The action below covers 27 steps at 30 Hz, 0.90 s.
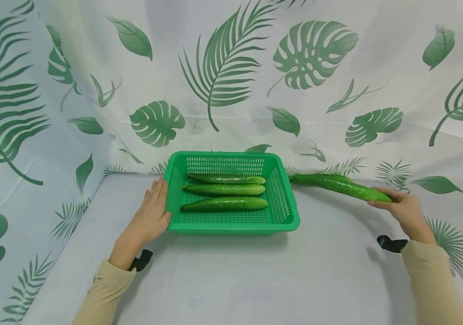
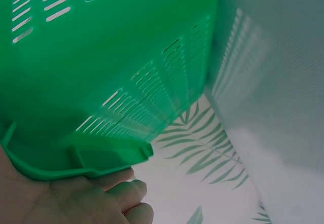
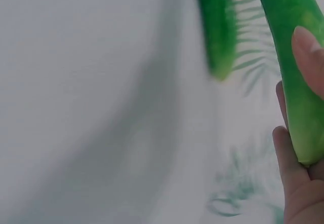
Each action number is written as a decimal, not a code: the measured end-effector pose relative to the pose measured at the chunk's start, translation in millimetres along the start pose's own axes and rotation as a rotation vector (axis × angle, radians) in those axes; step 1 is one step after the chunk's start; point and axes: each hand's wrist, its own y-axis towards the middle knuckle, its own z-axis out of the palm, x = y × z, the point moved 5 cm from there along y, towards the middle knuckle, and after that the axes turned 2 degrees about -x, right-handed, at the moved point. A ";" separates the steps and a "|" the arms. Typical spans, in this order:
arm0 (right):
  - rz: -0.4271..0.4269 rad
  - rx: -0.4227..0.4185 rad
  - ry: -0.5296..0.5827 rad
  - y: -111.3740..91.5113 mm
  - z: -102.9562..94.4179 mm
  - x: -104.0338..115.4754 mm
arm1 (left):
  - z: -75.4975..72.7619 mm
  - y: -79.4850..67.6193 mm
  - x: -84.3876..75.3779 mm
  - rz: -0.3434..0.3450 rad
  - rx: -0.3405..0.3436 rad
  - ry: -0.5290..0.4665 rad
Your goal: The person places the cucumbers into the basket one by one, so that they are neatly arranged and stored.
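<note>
A green plastic basket (image 1: 231,227) stands in the middle of the table, with three cucumbers lying side by side in it, the nearest cucumber (image 1: 225,204) being the thickest. My left hand (image 1: 150,214) rests with straight fingers against the basket's left rim; in the left wrist view its fingers (image 2: 129,196) lie under the rim edge. Off to the right, my right hand (image 1: 408,212) grips one end of a cucumber (image 1: 367,192), thumb over it and fingers beneath. Another cucumber (image 1: 304,179) overlaps its far end in the head view, beside the basket's right side.
A white table (image 1: 255,280) spreads in front of the basket. Behind and to the sides hangs a white cloth (image 1: 231,131) printed with green leaves. A black strap end (image 1: 391,244) sticks out by the right wrist, and another (image 1: 142,260) by the left.
</note>
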 end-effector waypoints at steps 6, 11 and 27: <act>-0.023 -0.107 -0.054 -8.5 -26.6 40.5 | -0.2 0.1 0.9 0.004 -0.004 0.002; -0.028 -0.139 0.045 -17.9 -39.9 78.3 | 0.4 0.4 0.9 0.004 -0.002 -0.001; -0.233 -0.118 0.253 -40.6 -8.8 201.1 | -2.5 -2.8 -2.5 0.018 -0.025 -0.006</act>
